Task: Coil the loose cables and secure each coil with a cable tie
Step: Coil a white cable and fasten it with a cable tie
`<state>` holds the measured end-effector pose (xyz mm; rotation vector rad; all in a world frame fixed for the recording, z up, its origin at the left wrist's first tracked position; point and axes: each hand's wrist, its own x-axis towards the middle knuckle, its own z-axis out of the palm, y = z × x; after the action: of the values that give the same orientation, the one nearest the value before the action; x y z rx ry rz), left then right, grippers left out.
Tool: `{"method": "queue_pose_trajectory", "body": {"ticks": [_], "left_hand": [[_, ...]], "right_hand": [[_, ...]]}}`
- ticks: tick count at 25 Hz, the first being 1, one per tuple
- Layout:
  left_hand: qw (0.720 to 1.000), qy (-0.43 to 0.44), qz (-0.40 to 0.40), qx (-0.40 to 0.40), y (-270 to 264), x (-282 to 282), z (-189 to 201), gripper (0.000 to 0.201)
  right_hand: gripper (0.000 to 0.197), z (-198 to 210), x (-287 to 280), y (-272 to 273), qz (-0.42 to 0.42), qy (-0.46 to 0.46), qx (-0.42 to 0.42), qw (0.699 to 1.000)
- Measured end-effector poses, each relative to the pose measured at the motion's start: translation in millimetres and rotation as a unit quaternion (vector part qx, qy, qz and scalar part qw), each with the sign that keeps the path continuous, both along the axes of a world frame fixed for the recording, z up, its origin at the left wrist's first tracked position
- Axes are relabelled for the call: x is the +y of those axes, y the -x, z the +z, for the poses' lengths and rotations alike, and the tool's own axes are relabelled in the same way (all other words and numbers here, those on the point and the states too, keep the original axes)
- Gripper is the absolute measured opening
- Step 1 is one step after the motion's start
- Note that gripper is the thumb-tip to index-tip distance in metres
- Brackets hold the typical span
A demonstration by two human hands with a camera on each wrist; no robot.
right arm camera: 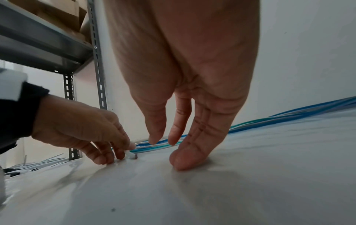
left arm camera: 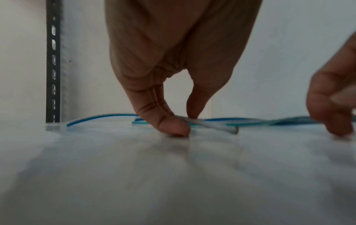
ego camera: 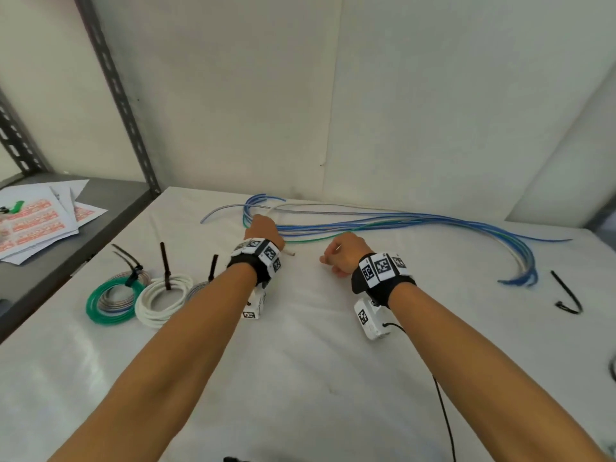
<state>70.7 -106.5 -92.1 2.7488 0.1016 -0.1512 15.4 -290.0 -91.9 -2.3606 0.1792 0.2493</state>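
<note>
White sheeting covers the counter (ego camera: 300,378), which meets pale walls behind; a grey metal shelf (ego camera: 66,235) with printed papers (ego camera: 36,221) stands at its left. Loose cables (ego camera: 400,220) run lengthwise left to right along the far edge, their right ends curving toward the viewer. At their left end the left hand (ego camera: 263,230) pinches a pale cable end (left arm camera: 213,125) against the counter. Just right of it, the right hand (right arm camera: 188,106) holds nothing, its relaxed fingers touching the counter. Three tied coils (ego camera: 140,295) lie at near left.
</note>
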Motion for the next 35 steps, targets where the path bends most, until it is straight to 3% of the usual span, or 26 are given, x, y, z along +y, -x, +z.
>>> {"method": "queue_pose_trajectory", "body": {"ticks": [3, 5, 7, 10, 13, 16, 20, 23, 25, 26, 28, 31, 35], "left_hand": [[0.990, 0.135, 0.032, -0.010, -10, -2, 3, 0.041], [0.953, 0.299, 0.023, -0.048, -7, -7, 8, 0.021], [0.912, 0.397, 0.003, -0.100, 2, -18, 16, 0.026], [0.895, 0.391, -0.114, -0.184, 37, -44, 44, 0.016], [0.875, 0.348, -0.228, -0.246, 72, -62, 64, 0.040], [0.854, 0.343, -0.301, -0.249, 101, -74, 83, 0.049], [0.796, 0.462, -0.330, -0.210, 133, -84, 123, 0.054], [0.708, 0.607, -0.311, -0.183, 141, -82, 161, 0.045], [0.643, 0.695, -0.284, -0.151, 133, -73, 176, 0.034], [0.627, 0.715, -0.273, -0.144, 127, -69, 177, 0.031], [0.624, 0.725, -0.258, -0.137, 119, -67, 171, 0.025], [0.663, 0.693, -0.250, -0.133, 114, -79, 148, 0.023], [0.707, 0.653, -0.246, -0.112, 106, -88, 127, 0.024]], "right_hand": [[0.019, -1, -12, -4, 0.004, -0.012, 0.005, 1.000], [0.019, -1, -17, -10, -0.012, -0.021, -0.002, 1.000], [0.048, -1, -21, -17, -0.051, -0.024, -0.020, 0.998], [0.093, 17, -29, -13, -0.126, -0.075, -0.145, 0.979], [0.104, 50, -44, -5, -0.177, -0.092, -0.270, 0.942], [0.088, 69, -54, -4, -0.163, -0.055, -0.294, 0.940], [0.015, 66, -57, -11, -0.102, 0.009, -0.249, 0.963], [0.014, 48, -72, -14, -0.117, 0.050, -0.203, 0.971], [0.024, 39, -88, -9, -0.144, 0.139, -0.145, 0.969], [0.029, 39, -95, -5, -0.158, 0.186, -0.117, 0.963], [0.032, 46, -102, 1, -0.174, 0.213, -0.129, 0.953], [0.030, 68, -108, 1, -0.215, 0.080, -0.294, 0.928], [0.025, 103, -112, 0, -0.272, -0.197, -0.468, 0.818]]}}
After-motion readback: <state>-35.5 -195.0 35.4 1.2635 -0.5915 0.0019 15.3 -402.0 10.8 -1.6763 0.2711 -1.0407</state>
